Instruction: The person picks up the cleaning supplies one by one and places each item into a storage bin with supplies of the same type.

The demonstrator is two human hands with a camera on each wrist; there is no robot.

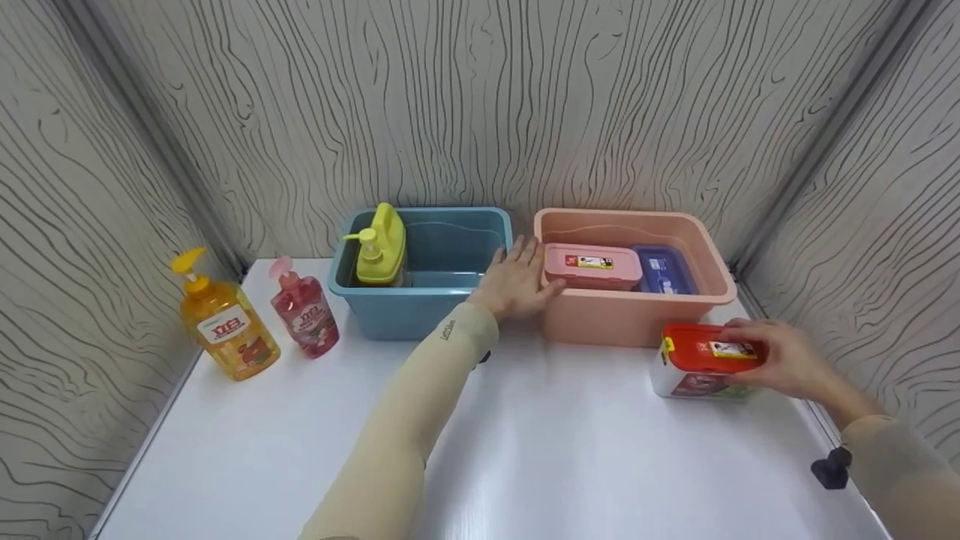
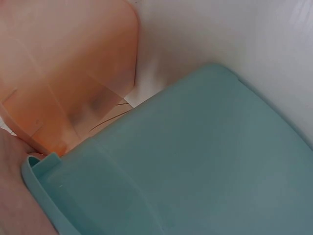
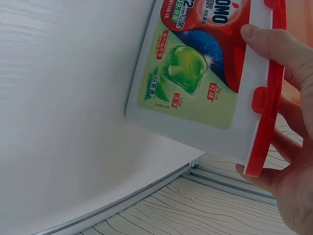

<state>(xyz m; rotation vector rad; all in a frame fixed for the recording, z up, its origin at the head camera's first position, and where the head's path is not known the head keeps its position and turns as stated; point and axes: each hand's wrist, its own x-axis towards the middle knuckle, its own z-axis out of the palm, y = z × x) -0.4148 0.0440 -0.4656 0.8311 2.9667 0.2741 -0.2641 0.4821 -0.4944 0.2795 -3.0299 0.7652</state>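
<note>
My right hand [image 1: 787,358] grips a white laundry-pod box with a red lid [image 1: 694,349], in front of the pink bin's right side. In the right wrist view, thumb and fingers of the hand [image 3: 298,98] wrap the lid end of the box [image 3: 195,83], whose label shows a green pod. Fingers spread, my left hand [image 1: 517,281] lies palm down over the neighbouring rims of the blue bin [image 1: 412,311] and the pink bin [image 1: 600,322]. A pink-lidded box [image 1: 592,262] and a dark blue box [image 1: 664,270] sit in the pink bin.
The blue bin contains a yellow pump bottle [image 1: 382,251] at its left end. Left of it stand a pink pump bottle [image 1: 307,315] and a larger orange one [image 1: 231,330]. Wood-patterned walls [image 1: 450,97] close in the white table [image 1: 555,450] behind and at both sides.
</note>
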